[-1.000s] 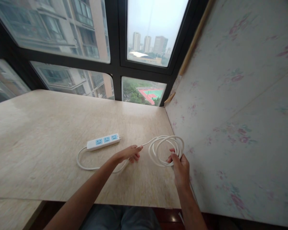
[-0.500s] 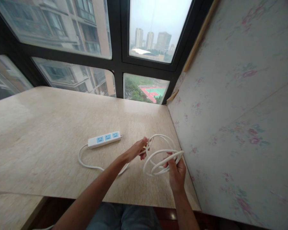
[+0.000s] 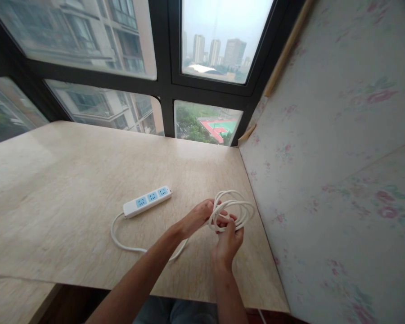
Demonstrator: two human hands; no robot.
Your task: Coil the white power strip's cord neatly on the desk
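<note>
**cordnoob:** How did that cable behave when you had it bundled? Mine always springs apart.

**me:** Same risk here, I reckon. At that point my left hand [image 3: 198, 217] and right hand [image 3: 230, 237] were both closed on the near-left edge of the coil of white cord [image 3: 238, 208], fingers curled round the loops where they bunched together. The far side of the coil hung free, close to the flowered wall panel [image 3: 330, 148] at the right edge of the table [image 3: 70, 180]. I counted maybe 3 or 4 loops, hard to tell exactly.

**cordnoob:** Heavy?

**me:** Nah, looked light and bendy, but that round plastic jacket is smooth, so I'd guess the loops would slide over each other and fan out if you only pinched 1. Grabbing all the strands at 1 spot, like I did, seemed the sane hold.

**cordnoob:** And the socket end?

**me:** The power strip [image 3: 147, 201], white with 3 blue outlets, lay flat on the table to the left, well apart from my hands. The slack cord [image 3: 121, 243] curved out of its left end and looped back under my left forearm toward the coil. The strip's the rigid, heavier bit, so I'd judge it anchors that end.
</note>
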